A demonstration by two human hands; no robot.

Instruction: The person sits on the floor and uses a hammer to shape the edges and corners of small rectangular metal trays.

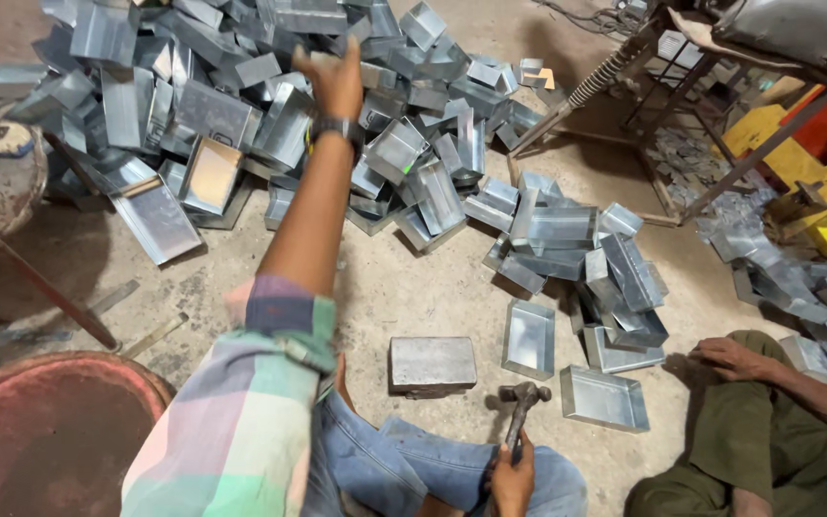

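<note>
L hand (335,81) extended to heap of shiny folded sheet-metal trays (241,105), fingers loosely spread, touching heap, no tray gripped; R hand (512,479) closed round wooden-handled hammer (521,407) beside lap; step judged: picking next tray; next move needs firm pinch on one rim; count: 1 hammer, 1 grey steel block (433,364), trays too many to count; co-worker's hand (734,359) on knee.

This is a small sheet-metal workshop with a bare concrete floor (413,297): a heap of folded galvanised trays (241,105) covers the ground (more lie in a smaller pile (576,258)), beside a steel block anvil (433,364) and a welded metal frame (662,105).
</note>
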